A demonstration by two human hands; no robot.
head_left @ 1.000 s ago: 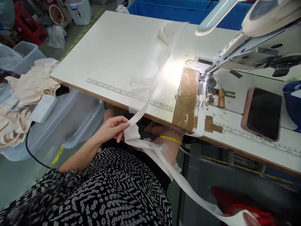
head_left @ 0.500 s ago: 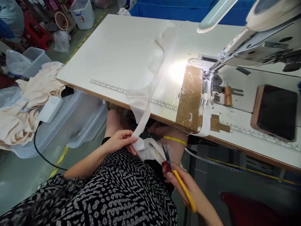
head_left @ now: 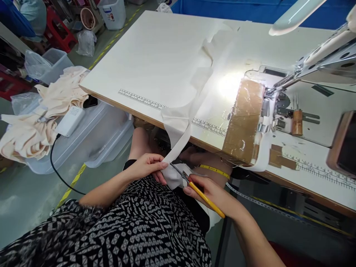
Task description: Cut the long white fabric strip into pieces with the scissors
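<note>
Over my lap, my left hand (head_left: 151, 167) pinches a white fabric strip (head_left: 178, 148) that runs down from the sewing table (head_left: 155, 48). More of the white fabric hangs in a loose bunch below those fingers. My right hand (head_left: 205, 189) grips yellow-handled scissors (head_left: 207, 198). Their blades point up and left, lying against the fabric just beside my left fingertips. Whether the blades are parted is too small to tell. The far end of the cloth lies crumpled across the tabletop.
To the right stands a sewing machine (head_left: 319, 66), with a taped brown block (head_left: 244, 115) beside its needle area and a phone (head_left: 345, 144) at the edge. At left, cream fabric pieces (head_left: 63, 87) and a white power bank (head_left: 71, 120) lie on a plastic bin (head_left: 91, 126).
My right hand has brought the scissors up and left, so the blades now meet the fabric near my left fingers. My left hand keeps its pinch. The view has shifted slightly.
</note>
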